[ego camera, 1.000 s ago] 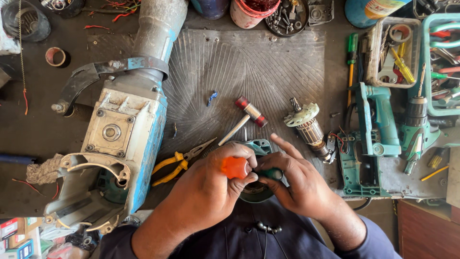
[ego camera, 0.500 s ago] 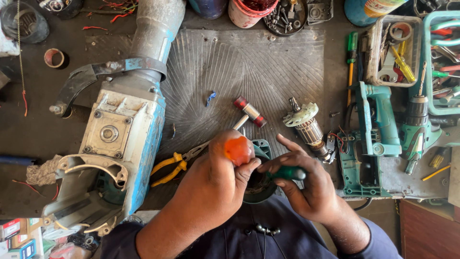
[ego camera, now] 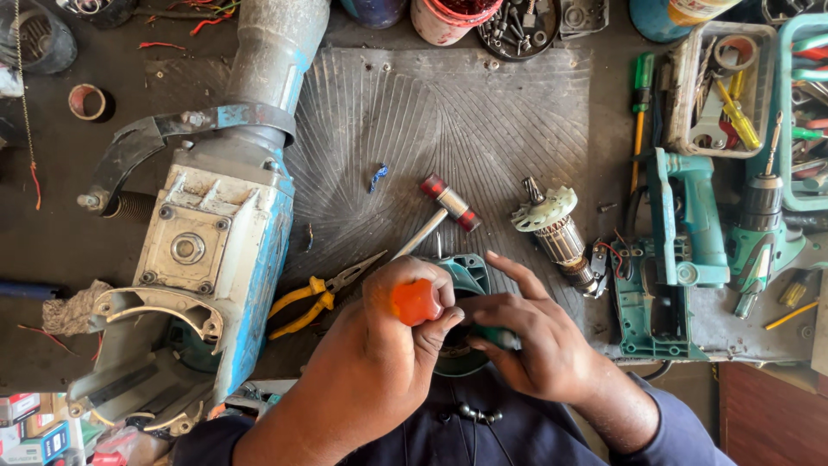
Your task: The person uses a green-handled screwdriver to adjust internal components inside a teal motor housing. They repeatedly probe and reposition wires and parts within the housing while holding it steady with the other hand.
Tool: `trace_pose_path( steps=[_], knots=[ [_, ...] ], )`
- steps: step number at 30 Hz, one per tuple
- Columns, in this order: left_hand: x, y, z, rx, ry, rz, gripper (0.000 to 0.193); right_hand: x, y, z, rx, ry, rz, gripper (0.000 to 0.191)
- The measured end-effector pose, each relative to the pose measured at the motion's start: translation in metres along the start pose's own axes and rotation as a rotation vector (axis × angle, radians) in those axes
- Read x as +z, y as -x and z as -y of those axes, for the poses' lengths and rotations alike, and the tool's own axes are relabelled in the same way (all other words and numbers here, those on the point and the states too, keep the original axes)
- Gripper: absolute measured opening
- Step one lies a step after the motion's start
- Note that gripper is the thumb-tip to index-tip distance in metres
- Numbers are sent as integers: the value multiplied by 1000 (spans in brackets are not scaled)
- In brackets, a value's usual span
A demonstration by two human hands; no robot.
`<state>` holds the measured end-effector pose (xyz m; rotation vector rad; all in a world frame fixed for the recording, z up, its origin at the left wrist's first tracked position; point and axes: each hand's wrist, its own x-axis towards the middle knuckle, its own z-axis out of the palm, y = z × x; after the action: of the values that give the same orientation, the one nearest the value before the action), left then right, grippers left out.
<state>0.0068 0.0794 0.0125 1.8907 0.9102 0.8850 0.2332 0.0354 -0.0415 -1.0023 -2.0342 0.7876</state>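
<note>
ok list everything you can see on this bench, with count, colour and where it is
demolition hammer: 1, blue and grey, left side
pliers: 1, yellow handles, beside the hammer
small hammer: 1, red-ended head, metal shaft, mat centre
motor armature: 1, white fan, copper windings, right of centre
drill housing: 1, teal, opened, right
cordless drill: 1, green and black, far right
tray of tools: 1, clear, top right
rubber mat: 1, grey, centre
green part: 1, teal, under the hands
screwdriver handle: 1, orange, in left hand
left hand: gripping the orange handle
right hand: steadying the green part
</note>
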Motion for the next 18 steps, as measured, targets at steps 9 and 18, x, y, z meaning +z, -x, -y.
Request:
trace_pose_path(
  steps=[9, 18],
  knots=[
    [-1, -4, -3, -63, 14, 7, 35, 2, 9, -10, -122, 109, 2, 44],
    [-7, -8, -1, -83, 75, 91, 39, -4, 2, -19, -209, 115, 103, 51]
  ],
)
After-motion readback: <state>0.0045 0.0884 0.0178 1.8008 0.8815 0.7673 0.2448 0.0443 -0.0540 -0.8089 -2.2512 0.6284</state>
